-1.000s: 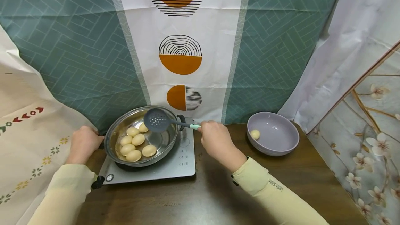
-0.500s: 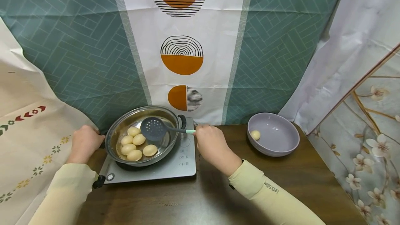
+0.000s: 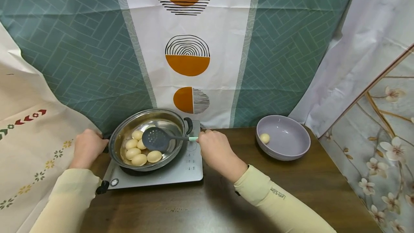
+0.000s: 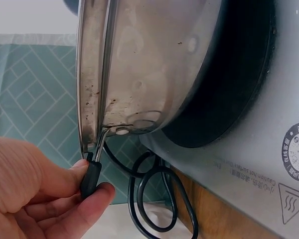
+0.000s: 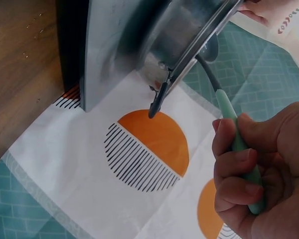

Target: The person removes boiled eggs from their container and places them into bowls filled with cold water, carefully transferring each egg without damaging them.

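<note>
A steel pan (image 3: 176, 146) sits on a flat grey cooktop and holds several pale yellow eggs (image 3: 139, 159), bunched toward its left side. My left hand (image 3: 88, 148) pinches the pan's black left handle (image 4: 91, 178) between thumb and fingers. Curled round a mint-green handle (image 5: 226, 104), my right hand (image 3: 216, 150) grips a slotted spoon (image 3: 156, 139). The dark, perforated head of that spoon is inside the pan's outline, over the eggs at its middle, and partly covers some of them. Whether it touches them I cannot tell.
A lilac bowl (image 3: 291, 150) with one pale yellow egg (image 3: 265, 138) stands on the wooden table (image 3: 226, 208) at the right. The cooktop (image 3: 189, 177) lies under the pan. A coiled black cable (image 4: 182, 199) hangs near the left handle. Patterned cloth (image 3: 278, 64) covers the wall behind.
My right hand has moved left and slightly down, carrying the slotted spoon's head from the pan's upper middle over the eggs. My left hand stays at the pan's handle.
</note>
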Demonstrator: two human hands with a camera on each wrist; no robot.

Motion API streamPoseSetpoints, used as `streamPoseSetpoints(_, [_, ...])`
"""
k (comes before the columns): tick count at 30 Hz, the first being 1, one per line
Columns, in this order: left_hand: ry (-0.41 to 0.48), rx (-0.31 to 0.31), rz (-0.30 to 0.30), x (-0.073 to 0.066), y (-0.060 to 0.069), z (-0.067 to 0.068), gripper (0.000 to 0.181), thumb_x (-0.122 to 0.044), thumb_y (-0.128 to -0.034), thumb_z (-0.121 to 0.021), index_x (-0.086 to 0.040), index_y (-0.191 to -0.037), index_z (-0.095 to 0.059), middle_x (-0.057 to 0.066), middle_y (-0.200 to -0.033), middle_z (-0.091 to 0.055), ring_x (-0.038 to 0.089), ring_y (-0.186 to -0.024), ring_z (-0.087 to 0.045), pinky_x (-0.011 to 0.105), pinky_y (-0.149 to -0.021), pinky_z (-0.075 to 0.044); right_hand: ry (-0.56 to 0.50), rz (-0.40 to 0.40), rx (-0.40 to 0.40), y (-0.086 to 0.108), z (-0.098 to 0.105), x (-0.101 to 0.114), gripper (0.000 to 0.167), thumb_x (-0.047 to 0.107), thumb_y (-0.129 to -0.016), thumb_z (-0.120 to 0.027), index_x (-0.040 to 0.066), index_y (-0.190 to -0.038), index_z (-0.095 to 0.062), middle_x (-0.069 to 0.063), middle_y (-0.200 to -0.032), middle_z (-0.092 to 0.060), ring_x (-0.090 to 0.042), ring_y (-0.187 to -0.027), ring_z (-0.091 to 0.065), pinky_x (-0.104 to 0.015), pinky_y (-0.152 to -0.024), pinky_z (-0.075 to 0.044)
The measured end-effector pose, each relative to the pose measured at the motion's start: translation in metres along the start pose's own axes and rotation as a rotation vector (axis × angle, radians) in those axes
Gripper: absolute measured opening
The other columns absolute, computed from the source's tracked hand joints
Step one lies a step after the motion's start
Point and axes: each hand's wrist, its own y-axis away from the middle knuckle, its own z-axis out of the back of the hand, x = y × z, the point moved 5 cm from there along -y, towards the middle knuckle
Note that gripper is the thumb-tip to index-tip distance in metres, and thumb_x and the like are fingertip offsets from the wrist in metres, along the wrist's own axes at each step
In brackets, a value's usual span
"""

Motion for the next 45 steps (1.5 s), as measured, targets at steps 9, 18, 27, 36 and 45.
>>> streamPoseSetpoints(9, [-0.036,-0.034,-0.04,-0.003,0.0,0.003,0.044,-0.019,-0.0778,-0.065,-0.011,-0.04,-0.045,-0.003,-0.038,-0.036,0.023,-0.045,-0.037,0.031,-0.044,-0.026,0.009,0.054,0.004,0.003,0.001,0.002,0.012,0.025,-0.083,-0.068,0.015,-0.078,-0.067,0.001,-0.063,-0.056,-0.016,-0.057,-0.055,-0.03,-0.048,-0.042])
streamPoseSetpoints(18, [-0.028,-0.015,-0.023,0.001,-0.001,0.0,0.036,-0.02,-0.0788,-0.066,-0.008,-0.047,-0.057,0.0,-0.043,-0.048,0.025,-0.049,-0.043,0.032,-0.046,-0.03,-0.03,0.062,0.103,0.001,0.004,0.007,0.01,0.017,-0.078,-0.07,0.018,-0.087,-0.072,0.002,-0.068,-0.063,-0.013,-0.057,-0.056,-0.027,-0.043,-0.037])
streamPoseSetpoints(27, [-0.029,0.011,-0.007,0.0,0.001,-0.002,0.034,-0.02,-0.0794,-0.065,-0.006,-0.049,-0.059,0.0,-0.044,-0.05,0.026,-0.052,-0.044,0.032,-0.047,-0.03,-0.184,-0.023,0.279,-0.001,0.002,0.004,0.008,0.021,-0.085,-0.063,0.019,-0.085,-0.07,0.008,-0.065,-0.059,-0.01,-0.052,-0.048,-0.027,-0.042,-0.036])
streamPoseSetpoints(36, [-0.044,-0.023,-0.043,-0.004,0.0,0.0,0.04,-0.02,-0.0795,-0.064,-0.011,-0.042,-0.052,-0.003,-0.041,-0.043,0.025,-0.05,-0.041,0.032,-0.047,-0.03,-0.375,-0.142,0.39,-0.002,-0.007,-0.007,0.027,0.026,-0.093,-0.055,0.017,-0.068,-0.062,0.005,-0.056,-0.048,-0.011,-0.047,-0.038,-0.025,-0.045,-0.032])
streamPoseSetpoints(45, [-0.043,-0.002,-0.019,-0.001,0.0,0.0,0.033,-0.022,-0.0787,-0.065,-0.007,-0.049,-0.059,0.005,-0.049,-0.053,0.032,-0.056,-0.047,0.036,-0.049,-0.032,-0.483,-0.186,0.438,-0.001,-0.013,-0.011,0.037,0.026,-0.094,-0.052,0.018,-0.058,-0.058,0.005,-0.051,-0.037,-0.009,-0.042,-0.031,-0.024,-0.044,-0.029])
